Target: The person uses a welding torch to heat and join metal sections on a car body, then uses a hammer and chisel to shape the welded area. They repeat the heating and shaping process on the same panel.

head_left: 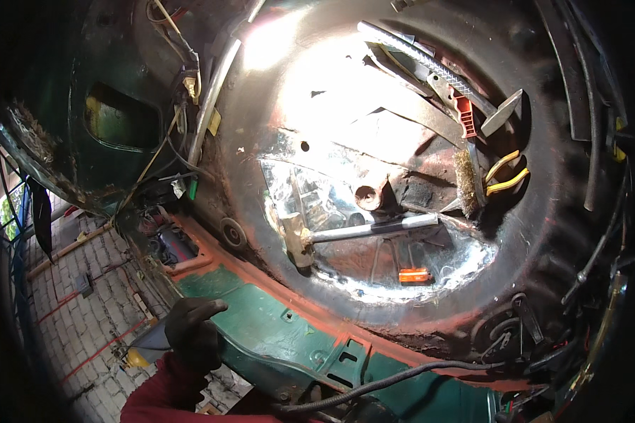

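Green panel (261,321) lay at seven o'clock of the round well (402,314), the left hand (196,335) at its nine-o'clock end, partly curled; whether it gripped anything could not be told. The panel looked stiff and probably slick, its six-o'clock lip the likeliest hold. The right hand was out of view.

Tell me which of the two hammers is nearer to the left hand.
The lower hammer, with a blocky head and a smooth pale handle. The other hammer, with a patterned handle, lies further from the left hand, at upper right.
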Available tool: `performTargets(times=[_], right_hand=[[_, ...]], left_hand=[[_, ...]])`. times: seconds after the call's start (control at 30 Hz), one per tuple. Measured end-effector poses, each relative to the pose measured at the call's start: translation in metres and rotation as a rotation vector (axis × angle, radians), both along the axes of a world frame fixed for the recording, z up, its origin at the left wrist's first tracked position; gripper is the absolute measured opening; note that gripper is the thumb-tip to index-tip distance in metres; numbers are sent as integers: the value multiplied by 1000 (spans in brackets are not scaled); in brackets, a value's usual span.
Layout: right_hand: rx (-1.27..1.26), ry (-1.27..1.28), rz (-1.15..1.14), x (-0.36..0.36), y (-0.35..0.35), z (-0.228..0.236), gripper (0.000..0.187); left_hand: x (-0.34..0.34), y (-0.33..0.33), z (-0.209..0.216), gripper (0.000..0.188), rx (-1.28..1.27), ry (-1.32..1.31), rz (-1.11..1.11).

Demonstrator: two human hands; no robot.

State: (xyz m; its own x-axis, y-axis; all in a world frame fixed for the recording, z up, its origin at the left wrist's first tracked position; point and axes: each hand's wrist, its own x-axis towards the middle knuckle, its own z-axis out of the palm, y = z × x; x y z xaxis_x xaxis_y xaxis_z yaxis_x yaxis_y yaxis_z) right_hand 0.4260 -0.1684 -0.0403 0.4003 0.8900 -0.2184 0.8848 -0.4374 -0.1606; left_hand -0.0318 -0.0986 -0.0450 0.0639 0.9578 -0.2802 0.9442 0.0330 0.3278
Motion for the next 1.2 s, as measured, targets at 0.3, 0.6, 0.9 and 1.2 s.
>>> performTargets(times=[0.3, 0.6, 0.9, 1.2], right_hand=[[17, 72, -30, 5, -4, -12, 34], [-13, 82, -52, -1, 2, -14, 33], [-30, 90, -57, 1, 7, -14, 33], [-40, 99, -67, 3, 8, -14, 33]], left_hand=[[5, -1, 4, 42, 34, 1, 79], [2, -5, 5, 42, 29, 46, 79], [3, 0, 6, 22, 1, 30, 64], [2, 1, 3, 20, 12, 19, 41]])
